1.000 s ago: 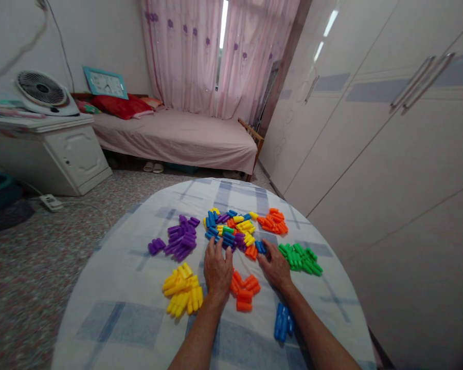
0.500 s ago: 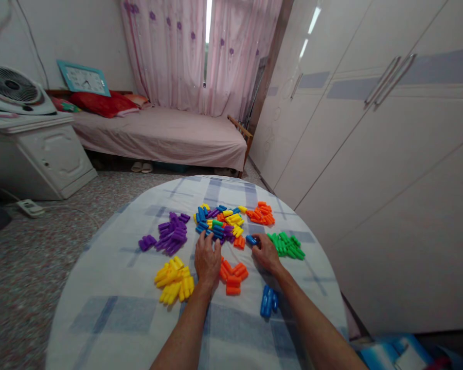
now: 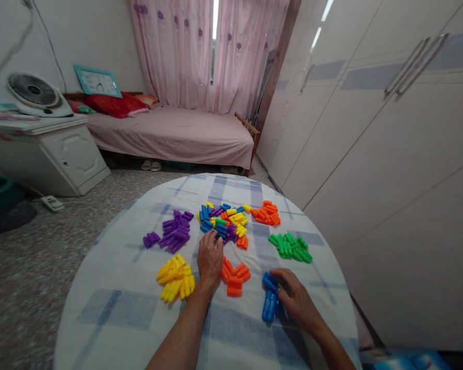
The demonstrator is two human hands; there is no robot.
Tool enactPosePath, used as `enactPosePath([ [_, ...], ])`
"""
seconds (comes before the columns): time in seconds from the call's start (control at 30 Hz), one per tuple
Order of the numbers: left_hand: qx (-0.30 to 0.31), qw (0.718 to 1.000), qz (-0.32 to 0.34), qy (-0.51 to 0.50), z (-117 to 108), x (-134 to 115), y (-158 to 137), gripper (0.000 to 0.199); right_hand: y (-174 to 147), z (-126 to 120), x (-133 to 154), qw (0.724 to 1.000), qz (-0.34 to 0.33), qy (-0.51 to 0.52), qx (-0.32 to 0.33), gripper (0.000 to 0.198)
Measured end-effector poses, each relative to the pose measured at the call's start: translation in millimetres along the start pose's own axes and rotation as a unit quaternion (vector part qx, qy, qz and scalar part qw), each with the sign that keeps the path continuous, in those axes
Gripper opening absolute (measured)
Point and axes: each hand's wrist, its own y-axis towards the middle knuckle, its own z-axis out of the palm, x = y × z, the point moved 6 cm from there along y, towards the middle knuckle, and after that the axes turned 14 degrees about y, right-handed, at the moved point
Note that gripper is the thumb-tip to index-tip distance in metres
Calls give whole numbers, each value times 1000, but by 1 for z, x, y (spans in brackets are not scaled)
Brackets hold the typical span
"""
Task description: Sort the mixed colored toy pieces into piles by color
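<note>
My right hand [image 3: 295, 295] pinches a blue bullet-shaped plastic piece [image 3: 269, 281] at the top of a small pile of blue pieces [image 3: 269, 308]. My left hand [image 3: 210, 255] rests just in front of a mixed-colour heap [image 3: 220, 228], fingers bent and apart, with nothing visible in it. Between the two hands lie orange pieces [image 3: 234, 282]. Yellow pieces [image 3: 175, 277] are piled left of my left wrist, and purple pieces [image 3: 176, 231] lie farther up on that side.
A round table with a checked cloth [image 3: 139, 329] bears all the piles. Green pieces [image 3: 290, 246] and a second orange pile [image 3: 267, 213] lie at its right. Beyond the table stands a bed [image 3: 173, 128]; a white wardrobe [image 3: 355, 164] runs along the right.
My right hand has moved back toward me, from beside the green pile to the blue pile, carrying a blue piece. The left hand stays near the mixed heap. The view has shifted slightly.
</note>
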Motion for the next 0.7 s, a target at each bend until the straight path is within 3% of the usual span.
enactPosePath([
  [0.17, -11, 999, -32, -15, -1, 4, 1, 36, 50, 12, 32, 998, -41, -30, -42, 32],
  [0.27, -1, 1000, -30, -8, 0, 3, 2, 36, 90, 44, 61, 991, -118, -54, -11, 30],
  [0.37, 10, 1000, -22, -6, 1, 1, 2, 35, 121, 74, 77, 982, -150, -114, -15, 28],
  [0.53, 9, 1000, -14, -11, 3, 2, 3, 33, 144, 108, 77, 969, -143, -199, -41, 20],
  [0.7, 11, 1000, -13, -10, 4, 3, 3, 34, 146, 115, 69, 974, -103, -194, -56, 14],
])
